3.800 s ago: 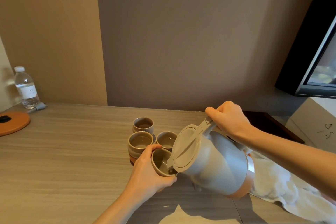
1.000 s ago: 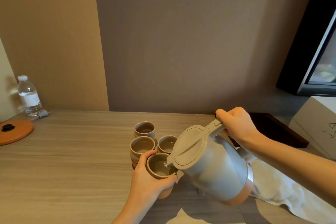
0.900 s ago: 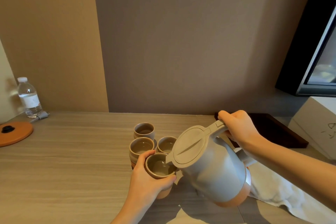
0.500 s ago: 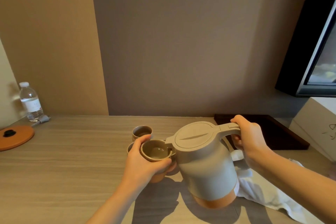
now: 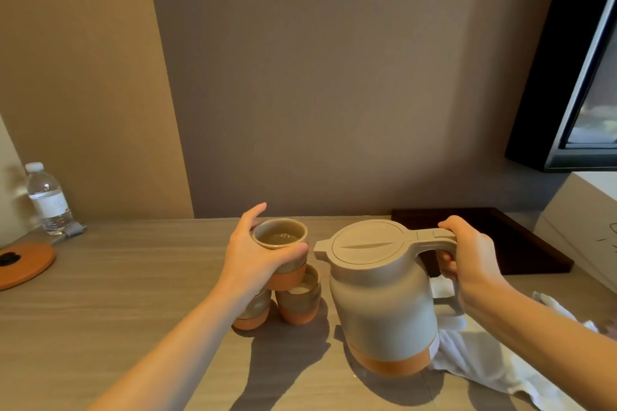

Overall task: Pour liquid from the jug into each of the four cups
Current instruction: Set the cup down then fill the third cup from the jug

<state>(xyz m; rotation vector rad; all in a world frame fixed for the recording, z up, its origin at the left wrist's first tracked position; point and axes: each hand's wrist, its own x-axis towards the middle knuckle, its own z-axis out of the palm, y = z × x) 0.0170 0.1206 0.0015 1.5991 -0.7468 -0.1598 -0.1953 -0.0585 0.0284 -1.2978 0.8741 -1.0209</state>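
Note:
My left hand [image 5: 257, 260] grips a grey cup with an orange base [image 5: 279, 238], lifted above the table, with liquid in it. Below it stand two more cups: one [image 5: 300, 300] to the right holds liquid, the other [image 5: 252, 312] is mostly hidden behind my wrist. A fourth cup is not visible. My right hand [image 5: 467, 253] holds the handle of the grey jug with an orange base [image 5: 380, 297]. The jug is upright, lid closed, its spout pointing toward the lifted cup.
A white cloth [image 5: 484, 357] lies under and right of the jug. A dark tray [image 5: 521, 243] sits behind it, a white box [image 5: 587, 227] at far right. At far left are a water bottle [image 5: 48, 200] and an orange round mat [image 5: 23, 264].
The jug went from tilted and pouring into the held cup to upright. My left hand raised the cup higher and farther back over the other cups.

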